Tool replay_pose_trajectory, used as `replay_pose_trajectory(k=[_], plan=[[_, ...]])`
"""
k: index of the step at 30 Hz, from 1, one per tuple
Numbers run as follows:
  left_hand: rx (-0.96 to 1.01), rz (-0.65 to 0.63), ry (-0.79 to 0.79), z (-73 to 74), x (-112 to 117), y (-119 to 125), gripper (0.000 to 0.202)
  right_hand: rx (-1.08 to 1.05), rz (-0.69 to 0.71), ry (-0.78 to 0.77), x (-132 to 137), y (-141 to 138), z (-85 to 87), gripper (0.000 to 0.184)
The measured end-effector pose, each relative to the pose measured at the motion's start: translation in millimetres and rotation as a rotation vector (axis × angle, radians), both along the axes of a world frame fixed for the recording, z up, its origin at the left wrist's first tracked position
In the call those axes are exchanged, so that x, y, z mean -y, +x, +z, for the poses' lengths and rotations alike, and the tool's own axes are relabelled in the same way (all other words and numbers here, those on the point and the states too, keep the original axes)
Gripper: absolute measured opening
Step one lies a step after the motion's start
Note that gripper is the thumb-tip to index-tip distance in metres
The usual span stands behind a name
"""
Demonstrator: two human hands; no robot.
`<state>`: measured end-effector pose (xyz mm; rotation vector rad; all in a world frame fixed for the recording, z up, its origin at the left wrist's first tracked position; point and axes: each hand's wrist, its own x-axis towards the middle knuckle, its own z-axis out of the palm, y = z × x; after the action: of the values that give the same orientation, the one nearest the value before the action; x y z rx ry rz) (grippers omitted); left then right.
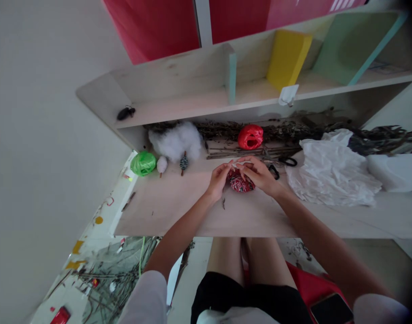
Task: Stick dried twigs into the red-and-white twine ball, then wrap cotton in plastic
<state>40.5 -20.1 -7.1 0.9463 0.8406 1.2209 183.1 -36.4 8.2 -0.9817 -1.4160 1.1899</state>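
Observation:
Close together over the desk, my left hand [220,177] and my right hand [258,174] both have their fingers pinched. Between the fingertips shows a small white piece [235,165], perhaps fluff or thread; its kind is too small to tell. Just below my fingers sits a ball of red, white and dark yarn [241,183], partly covered by my right hand. A pair of scissors with black handles [287,161] lies beyond my right hand, its blades partly hidden. A short dark twig bit [223,204] rests on the desk nearer to me.
White stuffing [179,140], a green twine ball [143,163], a small white wrapped piece [162,164] and a dark striped one [183,163] stand left. Behind are dry twigs [222,130] and a red twine ball [250,137]. Crumpled white plastic [334,173] lies right, under the shelf [179,105].

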Motion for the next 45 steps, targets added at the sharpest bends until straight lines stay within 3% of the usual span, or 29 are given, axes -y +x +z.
replay_pose_trajectory(k=[19, 41, 45], plan=[[-0.004, -0.017, 0.026, 0.4, -0.3, -0.1, 0.037, -0.014, 0.004, 0.013, -2.2, 2.0, -4.9, 0.036], [0.015, -0.002, -0.029, 4.5, 1.4, 0.9, 0.038, 0.009, -0.013, -0.051, 1.5, 1.1, 2.7, 0.033], [0.013, -0.005, 0.028, 1.7, 0.7, 1.2, 0.038, 0.005, -0.005, -0.048, 1.2, 2.1, 2.5, 0.037]])
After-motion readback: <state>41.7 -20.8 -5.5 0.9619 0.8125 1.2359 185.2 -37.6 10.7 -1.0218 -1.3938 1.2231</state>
